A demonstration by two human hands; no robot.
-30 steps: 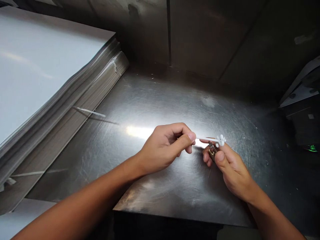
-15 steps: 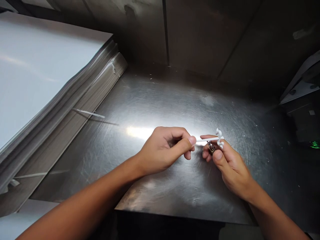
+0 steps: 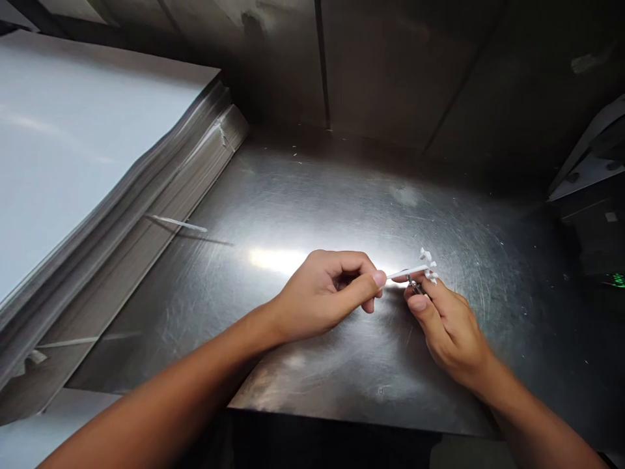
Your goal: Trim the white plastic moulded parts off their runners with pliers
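The left hand [image 3: 322, 293] pinches the near end of a thin white stick [image 3: 407, 270]; the right hand [image 3: 446, 322] grips a small metal piece [image 3: 415, 284] beneath its far end. Over the last second the stick's lobed tip [image 3: 428, 265] has turned (hands barely shifted above the surface [image 3: 342, 195]).

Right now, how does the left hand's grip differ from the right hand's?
The left hand pinches the plain end of the white stick between thumb and forefinger; the right hand is at its flower-shaped end and also grips a small metal piece. The left hand is curled into a loose fist; the right hand's fingers stretch forward. Both hover over the steel table.
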